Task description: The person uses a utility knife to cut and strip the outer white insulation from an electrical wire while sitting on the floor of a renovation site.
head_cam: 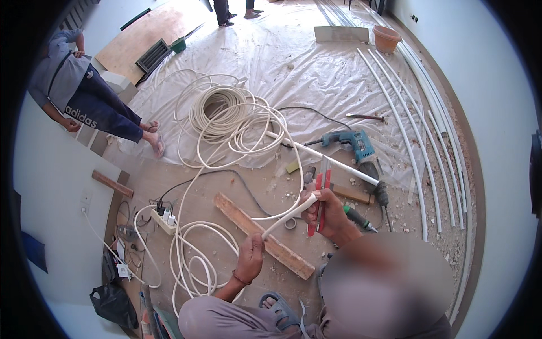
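Note:
My left hand grips a white sheathed cable a short way below its cut end. My right hand holds a red utility knife, its metal blade pointing away from me. The cable's end lies at the right thumb and fingers, against the knife; whether the blade touches the sheath is hidden. Below the hands, a rough wooden plank rests on the floor. Ahead lies a loose coil of the same cable, and more loops lie left of my left hand.
Right of my hands are a teal corded drill, a wooden-handled hammer and a green-black screwdriver. White pipes line the right wall. A power strip sits left. A person stands at far left; plastic sheeting covers the floor beyond.

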`<state>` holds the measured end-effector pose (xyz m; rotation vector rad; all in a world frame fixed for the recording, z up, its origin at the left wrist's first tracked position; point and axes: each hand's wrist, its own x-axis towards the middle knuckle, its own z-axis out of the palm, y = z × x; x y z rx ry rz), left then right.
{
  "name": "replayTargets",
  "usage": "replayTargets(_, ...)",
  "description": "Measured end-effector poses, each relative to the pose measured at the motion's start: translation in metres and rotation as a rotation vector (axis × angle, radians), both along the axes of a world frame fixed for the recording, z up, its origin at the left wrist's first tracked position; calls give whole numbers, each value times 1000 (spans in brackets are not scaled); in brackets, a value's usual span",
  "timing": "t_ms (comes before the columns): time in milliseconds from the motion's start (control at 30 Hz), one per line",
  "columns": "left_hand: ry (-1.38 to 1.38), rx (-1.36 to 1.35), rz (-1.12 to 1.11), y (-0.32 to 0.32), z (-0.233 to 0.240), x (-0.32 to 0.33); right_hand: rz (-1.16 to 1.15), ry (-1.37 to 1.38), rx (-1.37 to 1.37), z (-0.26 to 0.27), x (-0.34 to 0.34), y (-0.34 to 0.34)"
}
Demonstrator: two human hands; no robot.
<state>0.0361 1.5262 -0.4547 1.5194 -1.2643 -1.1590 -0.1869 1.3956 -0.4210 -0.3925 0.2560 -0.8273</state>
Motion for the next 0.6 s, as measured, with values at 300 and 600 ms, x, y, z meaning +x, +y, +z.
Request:
replayTargets(300,-440,-660,-28,-27,39,-20,152,105,14,6,28,46)
replayTargets(600,-396,-985,-271,-29,65,-25,17,312,423,-50,55,47)
